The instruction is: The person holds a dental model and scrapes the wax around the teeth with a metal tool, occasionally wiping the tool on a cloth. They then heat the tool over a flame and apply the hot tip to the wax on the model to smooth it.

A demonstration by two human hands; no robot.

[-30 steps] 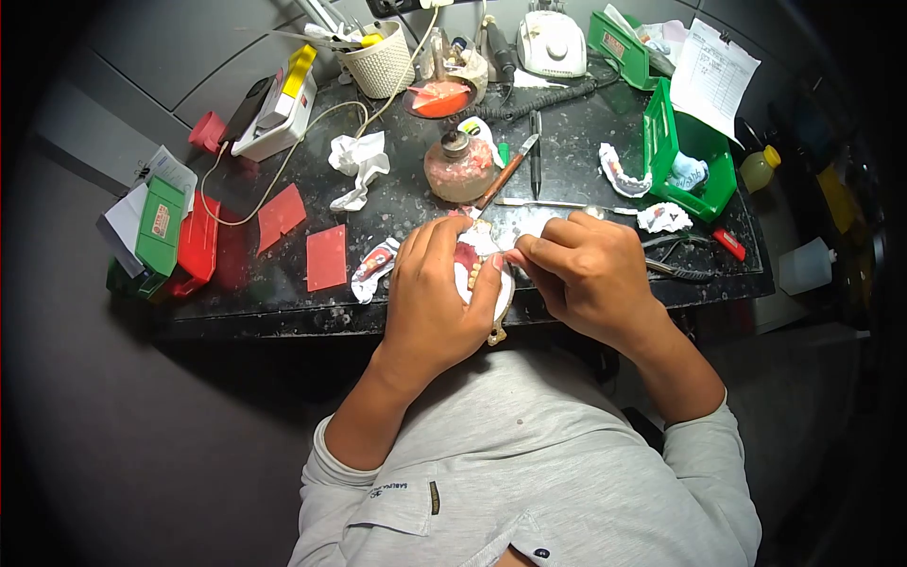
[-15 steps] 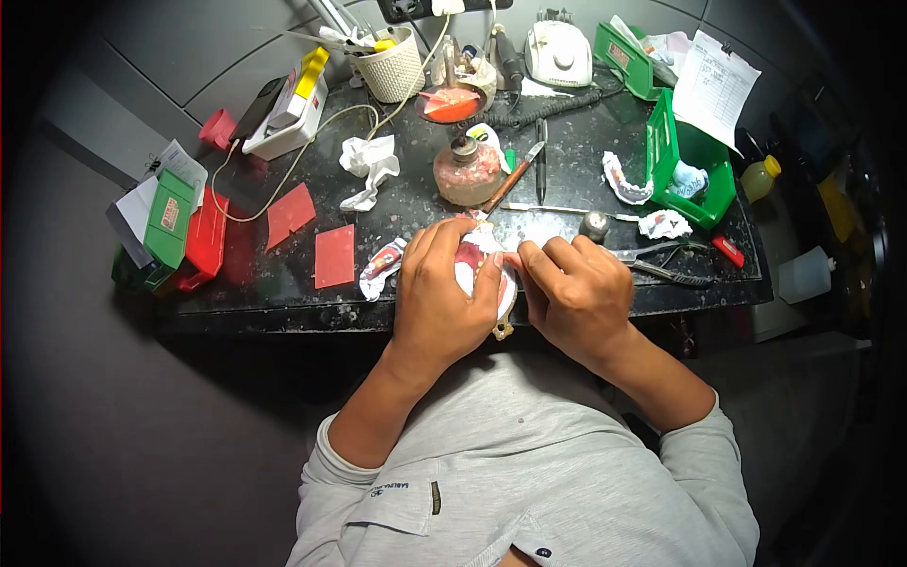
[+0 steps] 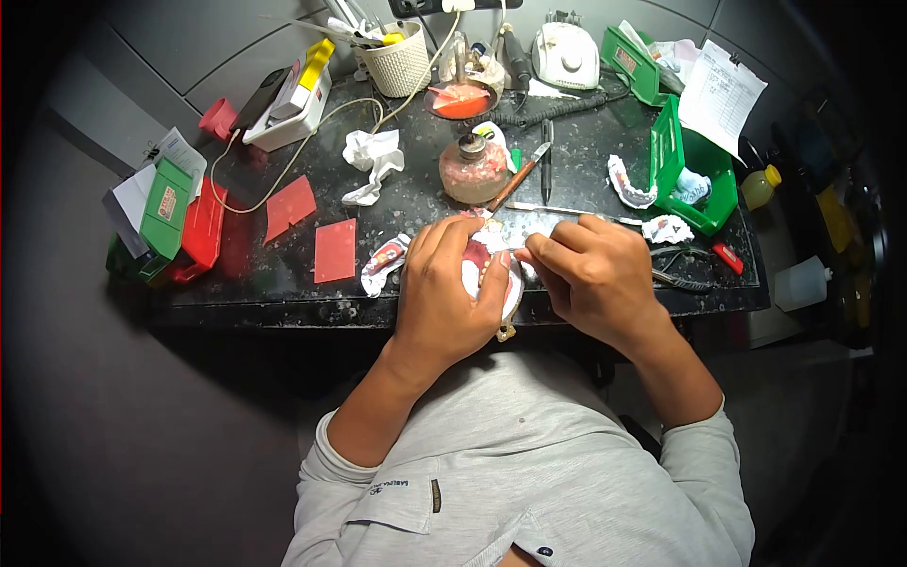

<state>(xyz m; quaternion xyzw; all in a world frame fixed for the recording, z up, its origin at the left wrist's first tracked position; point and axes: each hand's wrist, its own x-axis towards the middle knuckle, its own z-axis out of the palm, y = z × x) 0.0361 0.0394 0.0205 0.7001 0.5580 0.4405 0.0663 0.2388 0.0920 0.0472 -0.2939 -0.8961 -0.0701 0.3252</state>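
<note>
My left hand is wrapped round a white plaster dental model at the front edge of the bench. Dark pink wax and a few small teeth show on the model between thumb and fingers. A brass-coloured metal part, perhaps of an articulator, sticks out below it. Just right of the model, my right hand is closed in a pinch, its fingertips near the left thumb tip. Whatever lies in that pinch is too small or hidden to name.
Beyond the hands stand a glass spirit burner, a wax knife and a metal spatula. Pink wax sheets and a plaster piece lie left. Rightward are plaster arches, pliers and a green bin.
My right hand has shifted slightly right and up, its fingertips a little farther from the model, and covers the small round metal item. My left hand keeps its hold. The view has shifted slightly.
</note>
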